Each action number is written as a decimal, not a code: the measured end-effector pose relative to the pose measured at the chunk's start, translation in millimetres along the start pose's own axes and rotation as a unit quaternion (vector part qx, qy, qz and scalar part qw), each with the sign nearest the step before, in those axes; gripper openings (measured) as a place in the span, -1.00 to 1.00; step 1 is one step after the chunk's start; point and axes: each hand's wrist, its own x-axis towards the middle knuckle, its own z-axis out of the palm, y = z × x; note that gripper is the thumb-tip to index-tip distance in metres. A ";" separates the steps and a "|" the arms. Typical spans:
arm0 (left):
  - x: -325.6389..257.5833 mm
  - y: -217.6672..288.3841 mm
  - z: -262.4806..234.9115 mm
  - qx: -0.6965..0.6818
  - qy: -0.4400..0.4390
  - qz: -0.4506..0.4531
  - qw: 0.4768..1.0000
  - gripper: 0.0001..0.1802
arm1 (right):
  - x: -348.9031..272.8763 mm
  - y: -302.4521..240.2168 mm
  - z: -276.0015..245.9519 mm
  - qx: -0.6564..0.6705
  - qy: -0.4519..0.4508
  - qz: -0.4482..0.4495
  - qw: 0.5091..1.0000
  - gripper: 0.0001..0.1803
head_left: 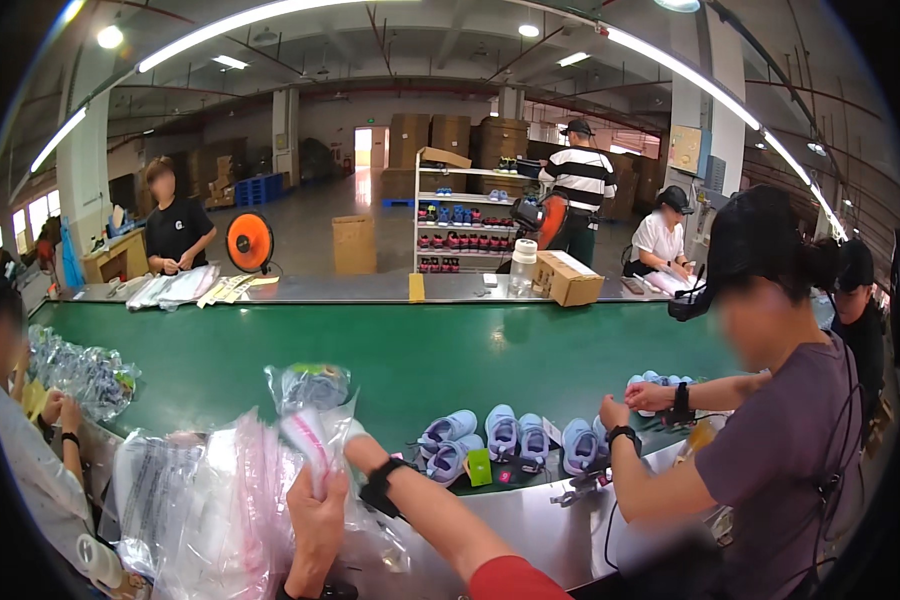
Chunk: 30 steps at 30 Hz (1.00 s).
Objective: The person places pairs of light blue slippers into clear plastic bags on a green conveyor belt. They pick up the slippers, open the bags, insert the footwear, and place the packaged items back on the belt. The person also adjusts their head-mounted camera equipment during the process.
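Note:
My left hand [317,512] is closed around the edge of a clear plastic bag [315,438] with a white and pink strip. My right hand [360,452] reaches in beside it, black band on the wrist; plastic and the left hand's bundle hide its fingers. Just beyond them, a bagged pair of shoes [312,386] lies on the green belt. A thick spread of flat clear bags [205,500] with pink strips covers the metal edge to the left. Right of my forearm stand pairs of light blue shoes [448,445], some with dark tags and one green tag [479,467].
A co-worker in a purple shirt [780,430] handles shoes close on my right. At the left, another person's hands [62,412] are near a heap of bagged shoes [80,370]. Across the green belt [430,335] stand a cardboard box [567,278] and a bottle [522,265].

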 end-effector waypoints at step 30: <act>-74.9 28.0 25.0 0.221 -0.273 0.281 0.893 -0.86 | -241.5 -90.3 -49.3 0.342 0.248 -0.051 0.905 -0.66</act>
